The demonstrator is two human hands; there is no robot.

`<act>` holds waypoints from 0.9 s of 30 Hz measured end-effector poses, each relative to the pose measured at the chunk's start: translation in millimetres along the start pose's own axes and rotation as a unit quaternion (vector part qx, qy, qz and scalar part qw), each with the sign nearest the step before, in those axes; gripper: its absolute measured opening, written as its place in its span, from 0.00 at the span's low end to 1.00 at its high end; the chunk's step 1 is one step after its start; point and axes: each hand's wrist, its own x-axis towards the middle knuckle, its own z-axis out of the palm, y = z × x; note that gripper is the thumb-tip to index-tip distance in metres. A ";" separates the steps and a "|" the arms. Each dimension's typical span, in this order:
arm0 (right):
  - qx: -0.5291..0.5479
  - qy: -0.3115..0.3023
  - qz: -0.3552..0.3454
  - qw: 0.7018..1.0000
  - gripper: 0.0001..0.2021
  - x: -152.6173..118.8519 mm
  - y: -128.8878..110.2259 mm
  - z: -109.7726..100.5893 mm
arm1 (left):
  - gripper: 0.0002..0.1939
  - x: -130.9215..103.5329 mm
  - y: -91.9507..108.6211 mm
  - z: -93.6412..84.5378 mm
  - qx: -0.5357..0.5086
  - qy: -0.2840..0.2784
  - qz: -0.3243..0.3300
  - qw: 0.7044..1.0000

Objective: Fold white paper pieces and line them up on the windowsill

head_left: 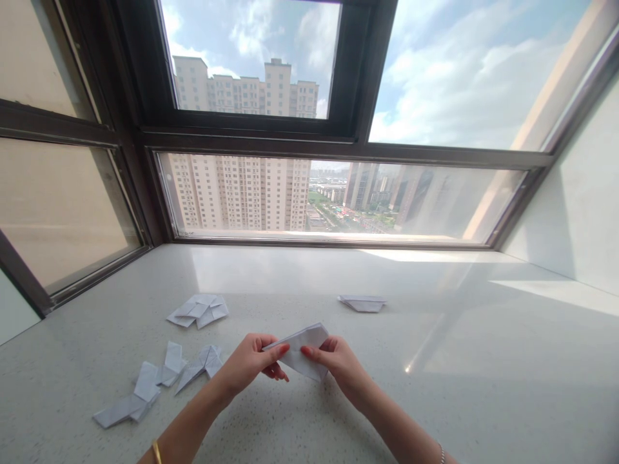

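Note:
Between my two hands is a folded piece of white paper (pixel 305 362), tilted and held just above the pale speckled sill. My left hand (pixel 256 361) pinches its left end, thumb on top and fingers curled beneath. On the other side, my right hand (pixel 336 361) grips the right part, its thumb pressed on the face near the middle. The fingers behind the paper are mostly hidden. Beyond my right hand lies a flat folded paper boat-like piece (pixel 362 303). Close to my left forearm rests a pointed, pleated folded paper (pixel 200 367).
On the left of the sill (pixel 435 412), a small pile of folded papers (pixel 200 310) lies farther back. Several joined or overlapping folded pieces (pixel 145 386) spread nearer the front left. Dark window frames (pixel 338 243) border the sill at the back, with a white wall (pixel 580 212) at right.

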 end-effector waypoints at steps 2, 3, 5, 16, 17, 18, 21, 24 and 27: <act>0.000 0.005 0.014 1.000 0.20 1.0 -0.6 -1.6 | 0.17 1.7 -1.8 1.9 0.003 0.014 -0.002 1.000; 0.000 0.007 0.019 1.000 0.21 1.1 -1.2 -2.5 | 0.18 2.4 -2.5 3.0 0.005 0.020 -0.004 1.000; -0.005 0.012 0.024 1.000 0.21 1.0 -2.6 -4.1 | 0.18 2.8 -3.1 5.3 0.010 0.024 -0.007 1.000; -0.222 0.018 0.032 0.974 0.22 9.3 -2.8 -45.8 | 0.25 3.6 -8.6 9.4 0.042 0.018 -0.037 0.998; -0.270 0.031 0.025 0.962 0.22 9.8 -4.2 -53.9 | 0.25 4.1 -9.6 9.0 0.049 0.023 -0.036 0.998; -0.297 0.043 0.021 0.954 0.21 10.0 -6.3 -62.4 | 0.25 4.4 -10.4 8.7 0.054 0.027 -0.034 0.998; -0.354 0.088 0.013 0.931 0.19 8.9 -14.3 -89.3 | 0.21 4.5 -11.4 8.8 0.061 0.028 -0.027 0.997; -0.417 0.148 0.016 0.897 0.17 5.5 -21.7 -116.7 | 0.18 4.0 -11.4 9.6 0.063 0.027 -0.028 0.997; -0.483 0.203 0.035 0.851 0.14 0.3 -25.8 -141.1 | 0.16 4.1 -11.8 9.9 0.066 0.027 -0.028 0.997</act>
